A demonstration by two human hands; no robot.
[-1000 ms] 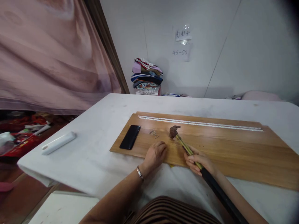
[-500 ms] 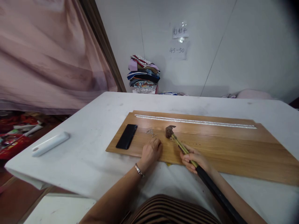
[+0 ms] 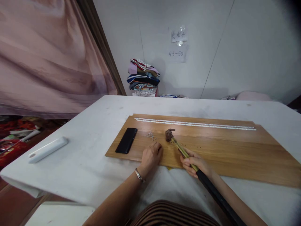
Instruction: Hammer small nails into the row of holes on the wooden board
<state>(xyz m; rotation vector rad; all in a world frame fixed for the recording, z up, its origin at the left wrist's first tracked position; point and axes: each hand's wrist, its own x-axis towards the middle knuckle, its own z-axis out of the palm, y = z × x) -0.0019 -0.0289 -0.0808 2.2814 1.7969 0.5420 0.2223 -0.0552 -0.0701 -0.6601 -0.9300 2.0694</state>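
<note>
My right hand [image 3: 196, 161] is wrapped around the shaft of a claw hammer [image 3: 185, 154], which has a rusty head and a long black grip. The hammer's head hovers low over a brown wooden board [image 3: 230, 150] or rests on it; I cannot tell which. My left hand [image 3: 151, 155] lies at the board's near edge with its fingers curled together, left of the hammer head. What its fingertips pinch, if anything, is hidden. Just beyond them is a small pile of nails [image 3: 150, 136]. A row of small dark dots [image 3: 191, 146] runs along the board beyond my right hand.
A black phone [image 3: 126, 140] lies on the board's left end. Two white measuring strips [image 3: 195, 124] run along its far side. On the white table [image 3: 82, 169] at left is a white handle-like object [image 3: 48, 150]. Folded clothes [image 3: 143, 78] are stacked behind the table.
The whole scene sits slightly lower and further left in view, from a small head movement. Both hands and the hammer keep nearly the same positions over the board.
</note>
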